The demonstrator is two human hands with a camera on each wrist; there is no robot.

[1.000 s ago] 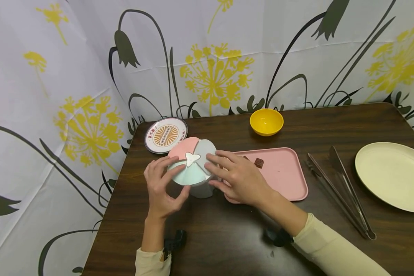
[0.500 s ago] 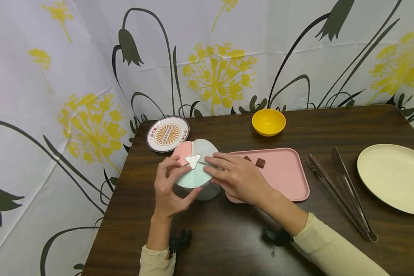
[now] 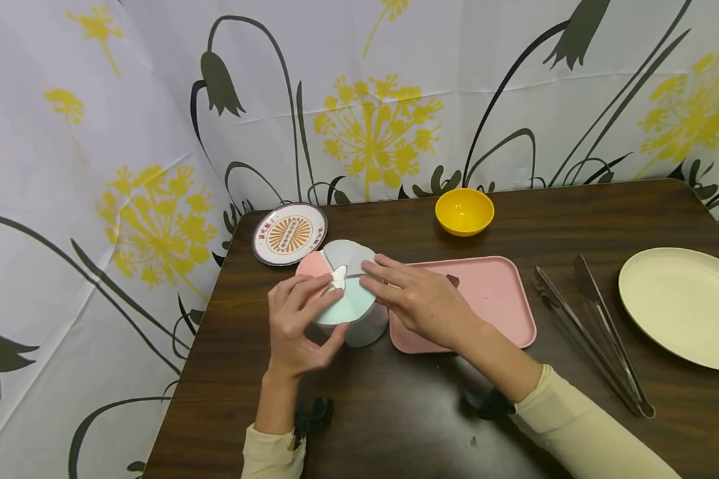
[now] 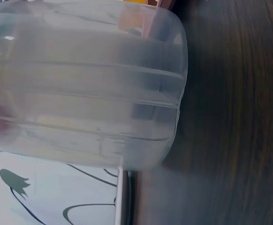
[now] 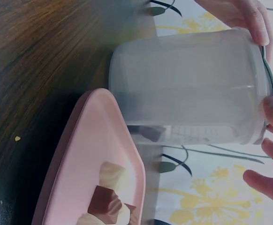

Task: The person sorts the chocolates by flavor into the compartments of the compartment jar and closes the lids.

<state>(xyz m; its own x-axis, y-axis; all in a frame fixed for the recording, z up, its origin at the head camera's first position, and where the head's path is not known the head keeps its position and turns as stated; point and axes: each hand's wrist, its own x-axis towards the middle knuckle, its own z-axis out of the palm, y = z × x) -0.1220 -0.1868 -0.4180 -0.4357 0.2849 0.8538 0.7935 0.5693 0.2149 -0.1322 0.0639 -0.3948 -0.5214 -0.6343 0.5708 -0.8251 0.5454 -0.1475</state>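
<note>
A translucent round storage container [image 5: 188,84] stands upright on the table, left of the pink tray. Its lid [image 3: 350,306] is split into pink, grey and mint sections around a white butterfly-shaped knob [image 3: 339,277]. My left hand [image 3: 296,326] grips the lid from the left, fingers over the top by the knob and thumb at the near rim. My right hand [image 3: 422,303] has its outstretched fingertips on the lid's right side; in the right wrist view, one fingertip touches the rim and others are apart from it. The container wall [image 4: 89,84] fills much of the left wrist view.
On the pink tray [image 3: 491,306] lie several brown and cream chocolate pieces [image 5: 103,204], close beside the container. A yellow bowl [image 3: 464,213] and a patterned plate [image 3: 290,234] stand behind. To the right are metal tongs [image 3: 599,346] and a cream plate [image 3: 689,306].
The lid's coloured sections have turned counterclockwise: pink has moved left and grey towards the back. My left hand has shifted right, and my right hand has lifted slightly outward.
</note>
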